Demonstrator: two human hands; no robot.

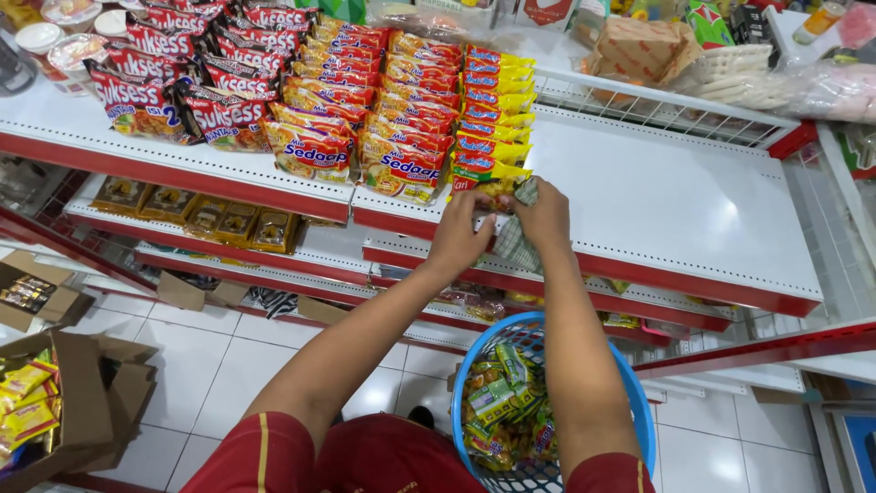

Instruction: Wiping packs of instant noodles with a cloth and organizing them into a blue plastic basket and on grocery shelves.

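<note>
At the white shelf [657, 196] edge, the left hand [459, 233] closes its fingers on a yellow noodle packet [484, 176], front of its row. Touching it, the right hand [544, 215] grips a checked cloth [516, 245]. Below hangs a blue basket [639, 411].

I see a shop, a grocery aisle: white tiered shelves [639, 196] with red edges, noodle packets [383, 100] in rows at 11 o'clock, a blue shopping basket [639, 420] at 6, cardboard cartons [82, 402] at 8.
</note>
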